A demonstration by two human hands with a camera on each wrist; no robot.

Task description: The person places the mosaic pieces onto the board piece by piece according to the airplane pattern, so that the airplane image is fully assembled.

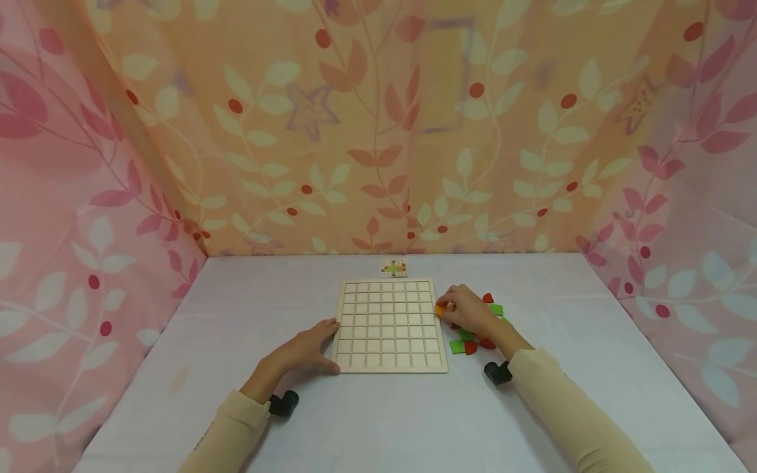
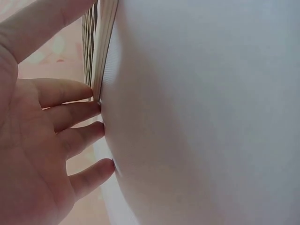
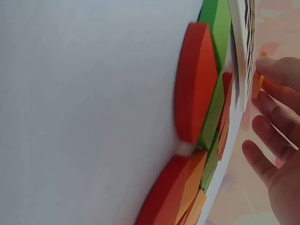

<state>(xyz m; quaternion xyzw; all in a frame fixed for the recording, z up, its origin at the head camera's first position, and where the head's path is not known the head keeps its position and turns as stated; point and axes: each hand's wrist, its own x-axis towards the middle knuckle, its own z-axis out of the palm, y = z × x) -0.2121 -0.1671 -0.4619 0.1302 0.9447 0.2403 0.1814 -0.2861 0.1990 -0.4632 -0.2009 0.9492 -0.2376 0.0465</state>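
A pale wooden board [image 1: 387,326] with a grid of square recesses lies flat on the white table. At its left edge, my left hand [image 1: 304,347] rests with spread fingers and thumb; in the left wrist view the fingertips [image 2: 96,105] meet the board's side. My right hand [image 1: 467,310] pinches an orange piece [image 3: 258,82] between thumb and fingers, close by the board's right edge. Beneath and around that hand lie several flat red and green pieces, among them a green square [image 1: 457,347] and a red rounded piece [image 3: 194,84]. The right hand partly covers the pile.
Behind the board lies a small card [image 1: 393,267] with a coloured pattern on a grid. Flowered cloth [image 1: 378,131] hangs at the back and both sides of the white table [image 1: 248,295]. Orange pieces [image 3: 194,168] also sit among the red and green ones.
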